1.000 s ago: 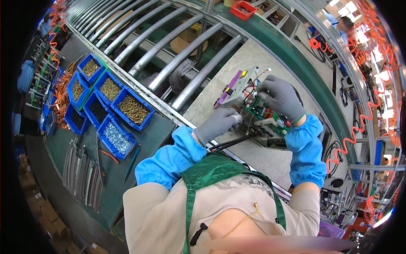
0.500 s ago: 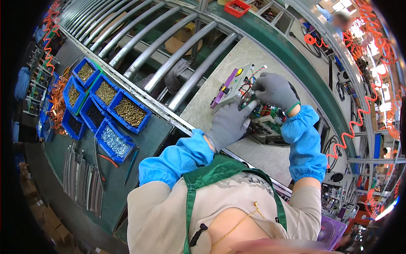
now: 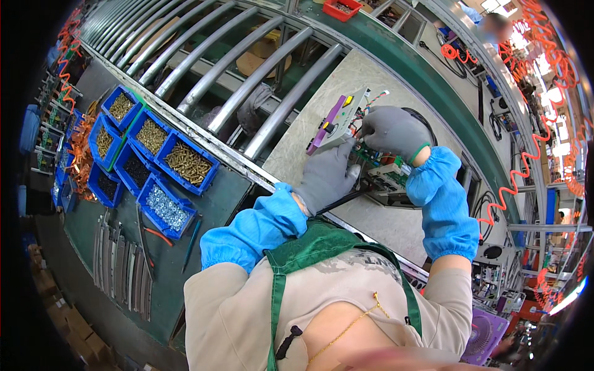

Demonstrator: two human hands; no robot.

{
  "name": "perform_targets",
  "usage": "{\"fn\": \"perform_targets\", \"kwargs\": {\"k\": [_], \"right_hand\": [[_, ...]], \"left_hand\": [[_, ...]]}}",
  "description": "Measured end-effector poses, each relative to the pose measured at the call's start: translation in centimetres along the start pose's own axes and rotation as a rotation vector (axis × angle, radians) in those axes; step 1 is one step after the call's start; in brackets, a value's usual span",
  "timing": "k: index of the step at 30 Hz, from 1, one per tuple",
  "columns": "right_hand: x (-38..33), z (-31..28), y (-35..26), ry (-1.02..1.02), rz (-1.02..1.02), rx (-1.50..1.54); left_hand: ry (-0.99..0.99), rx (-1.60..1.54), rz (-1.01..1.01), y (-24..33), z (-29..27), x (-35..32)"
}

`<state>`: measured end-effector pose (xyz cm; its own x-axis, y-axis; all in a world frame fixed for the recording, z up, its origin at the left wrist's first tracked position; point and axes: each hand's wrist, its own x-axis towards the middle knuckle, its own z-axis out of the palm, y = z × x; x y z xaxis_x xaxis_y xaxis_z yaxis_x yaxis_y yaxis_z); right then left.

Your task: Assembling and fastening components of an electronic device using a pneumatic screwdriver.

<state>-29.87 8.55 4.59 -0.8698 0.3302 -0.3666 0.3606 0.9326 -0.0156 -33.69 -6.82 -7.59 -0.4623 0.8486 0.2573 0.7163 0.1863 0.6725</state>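
— So what is being worked on?

— A small white control panel (image 3: 337, 120) with a purple edge and a yellow button, tilted up on its side above a pale work board (image 3: 371, 216). Coloured wires (image 3: 375, 98) run off its upper end.

— Who holds it?

— Both hands, in grey gloves. The left hand (image 3: 326, 178) comes up from below, fingers closed against the panel's lower edge. The right hand (image 3: 391, 131) curls over from the right side, fingers clenched at the panel's wired end.

— What lies under it?

— A green circuit board (image 3: 377, 162) with a white housing (image 3: 390, 179) just beside it, both resting on the work board beneath the hands. A black cable (image 3: 339, 199) runs across the board below the left wrist.

— And further out?

— Blue sleeve covers (image 3: 263, 226) on both forearms, a green apron (image 3: 322, 238) over a beige shirt. To the left, on the dark green bench (image 3: 216, 204), sit blue bins (image 3: 185, 164) of brass and silver screws. Metal roller bars (image 3: 235, 68) curve past behind the work board.
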Motion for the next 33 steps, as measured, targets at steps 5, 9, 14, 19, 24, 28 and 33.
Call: {"fn": "perform_targets", "kwargs": {"k": [5, 9, 14, 19, 24, 28, 33], "right_hand": [[0.3, -0.1, -0.1, -0.024, 0.029, -0.022], [0.4, 0.2, 0.3, -0.003, 0.029, -0.017], [-0.9, -0.2, 2.6, 0.191, -0.057, 0.264], [-2.1, 0.7, 4.0, 0.262, -0.156, 0.617], [-2.4, 1.5, 2.2, 0.192, -0.214, 0.569], [-1.3, 3.1, 2.5, 0.243, -0.453, 0.218], [-0.8, 2.5, 0.8, 0.171, -0.451, -0.111]], "left_hand": [[-0.120, -0.064, -0.053, 0.1, -0.6, 0.0], [-0.051, -0.091, -0.021, -0.3, -0.3, -0.3], [-0.024, -0.096, 0.021, -0.5, -0.1, -0.6], [-0.092, -0.290, -0.086, 0.1, -0.2, -0.7], [-0.099, -0.688, -0.189, -1.5, 2.6, -0.2], [-0.111, -0.979, -0.324, -1.1, 2.3, 1.3], [-0.082, -1.052, -0.414, -0.8, 2.9, 1.7]]}}
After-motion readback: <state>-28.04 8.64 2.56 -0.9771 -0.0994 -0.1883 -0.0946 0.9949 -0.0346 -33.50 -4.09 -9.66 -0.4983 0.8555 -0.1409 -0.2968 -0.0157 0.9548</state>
